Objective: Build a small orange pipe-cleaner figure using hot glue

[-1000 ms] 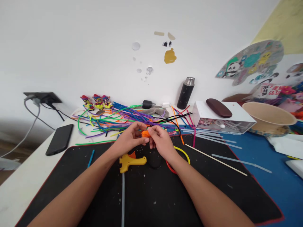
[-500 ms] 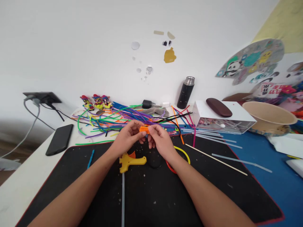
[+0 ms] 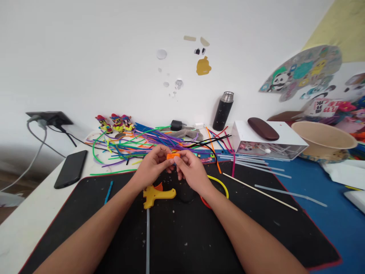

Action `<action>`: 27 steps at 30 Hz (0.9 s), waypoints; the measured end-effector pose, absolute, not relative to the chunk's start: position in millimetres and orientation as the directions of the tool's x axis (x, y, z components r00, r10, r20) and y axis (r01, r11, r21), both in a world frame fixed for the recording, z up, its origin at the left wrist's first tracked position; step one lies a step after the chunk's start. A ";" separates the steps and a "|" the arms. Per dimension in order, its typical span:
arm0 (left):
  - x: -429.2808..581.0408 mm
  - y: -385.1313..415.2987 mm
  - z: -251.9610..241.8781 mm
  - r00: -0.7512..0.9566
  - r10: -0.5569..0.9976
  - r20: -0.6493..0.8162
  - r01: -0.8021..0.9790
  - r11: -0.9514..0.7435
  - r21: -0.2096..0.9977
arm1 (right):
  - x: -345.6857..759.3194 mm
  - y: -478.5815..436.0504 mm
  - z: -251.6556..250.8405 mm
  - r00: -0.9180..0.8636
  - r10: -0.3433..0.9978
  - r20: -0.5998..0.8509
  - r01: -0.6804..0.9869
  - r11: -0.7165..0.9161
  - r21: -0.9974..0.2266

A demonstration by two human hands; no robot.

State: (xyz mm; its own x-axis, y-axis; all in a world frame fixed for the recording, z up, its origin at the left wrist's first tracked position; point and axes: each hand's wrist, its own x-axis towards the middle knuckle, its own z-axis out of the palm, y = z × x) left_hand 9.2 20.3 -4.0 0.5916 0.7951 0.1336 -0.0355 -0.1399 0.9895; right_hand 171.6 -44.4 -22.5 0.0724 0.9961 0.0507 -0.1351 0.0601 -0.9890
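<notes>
Between my two hands is a small folded bundle of orange pipe cleaner (image 3: 172, 156), held above the far part of the black mat (image 3: 182, 236). My left hand (image 3: 154, 163) pinches its left side between thumb and fingers. From the other side, my right hand (image 3: 191, 167) has thumb and fingertips closed on its right end. A yellow glue gun (image 3: 159, 195) with a clear glue stick (image 3: 148, 239) in it lies on the mat below my hands. Behind my hands spreads a pile of coloured pipe cleaners (image 3: 159, 137).
A black phone (image 3: 71, 169) lies at the left. At the back stand small figures (image 3: 117, 122) and a black thermos (image 3: 223, 111). To the right are a white box (image 3: 282, 131) with a glasses case (image 3: 262, 128) on it, a wooden stick (image 3: 259, 191), glue sticks (image 3: 291, 195) and a beige bowl (image 3: 322, 141).
The fingers of both hands have shifted slightly around the orange bundle, my right thumb now lying further left over it. The whole view has moved a little.
</notes>
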 end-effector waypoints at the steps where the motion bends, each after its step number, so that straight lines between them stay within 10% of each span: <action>1: 9.1 20.3 -4.3 0.591 0.796 0.132 -0.033 -0.139 0.990 | 171.4 -44.5 -22.5 0.074 0.996 0.051 -0.136 0.060 -0.989; 27: 10.7 17.5 -4.1 0.549 0.828 0.111 -0.025 -0.116 0.993 | 170.3 -47.1 -19.0 0.106 0.993 0.060 -0.085 0.069 -0.994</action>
